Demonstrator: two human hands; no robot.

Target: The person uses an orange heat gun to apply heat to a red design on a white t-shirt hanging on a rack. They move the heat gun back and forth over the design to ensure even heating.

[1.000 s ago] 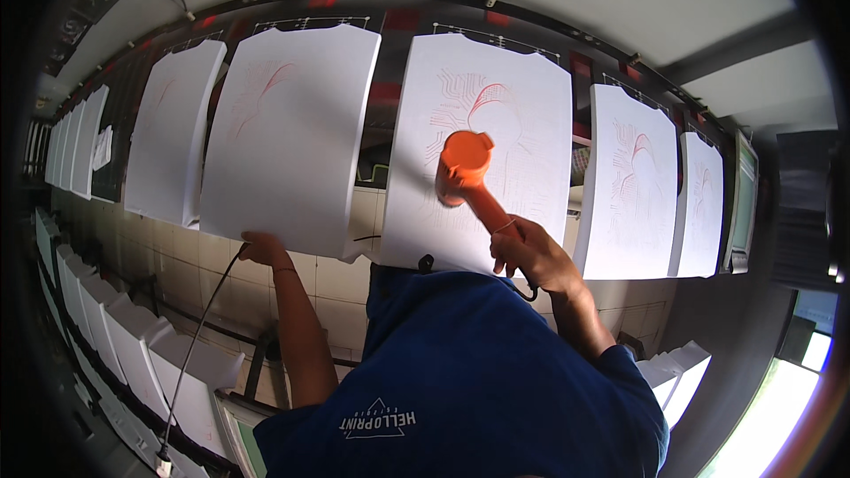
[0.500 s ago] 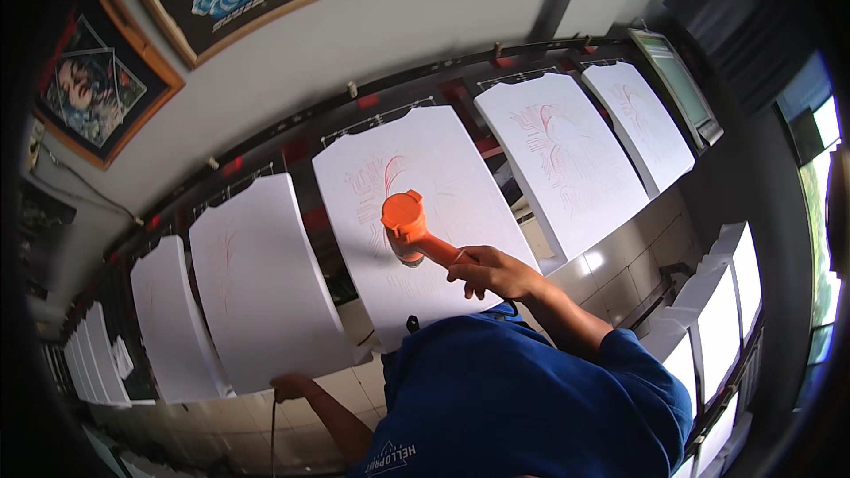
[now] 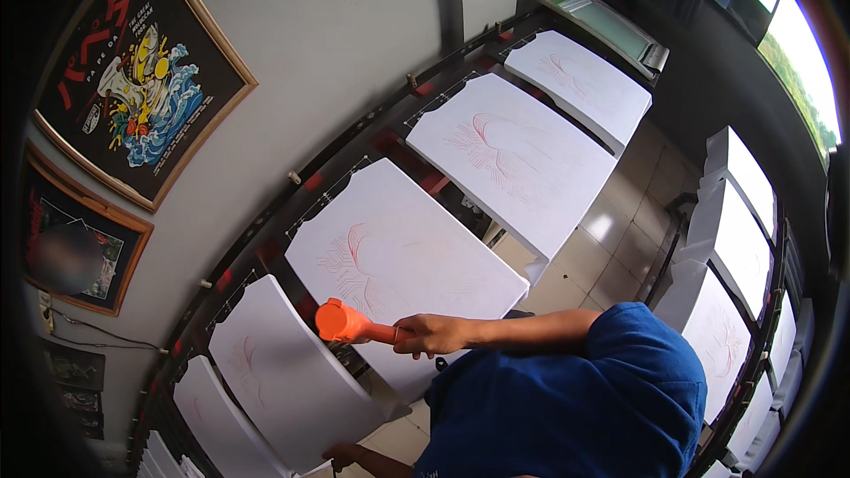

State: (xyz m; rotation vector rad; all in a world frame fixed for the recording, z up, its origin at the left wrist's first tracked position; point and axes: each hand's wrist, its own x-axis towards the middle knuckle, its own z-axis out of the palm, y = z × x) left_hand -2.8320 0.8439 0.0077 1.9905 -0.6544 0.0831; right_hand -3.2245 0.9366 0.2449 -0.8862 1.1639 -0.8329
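My right hand is wrapped round the handle of an orange heat gun. Its round head hangs over the gap between two white shirt panels, near the lower left edge of the middle panel. Thin red line drawings mark that panel. To its left lies another white panel with fainter red lines. My left hand, low in the picture by that panel's near edge, is closed on a thin cord, of which only a short piece shows.
More printed white panels continue along the rack toward a framed screen at the far end. A second row of white panels stands on the right, across a tiled floor. Framed posters hang on the left wall.
The heat gun in my right hand has moved left, off the middle panel's drawing to its left edge. My view has turned, showing more of the right row. My left hand still grips the cord.
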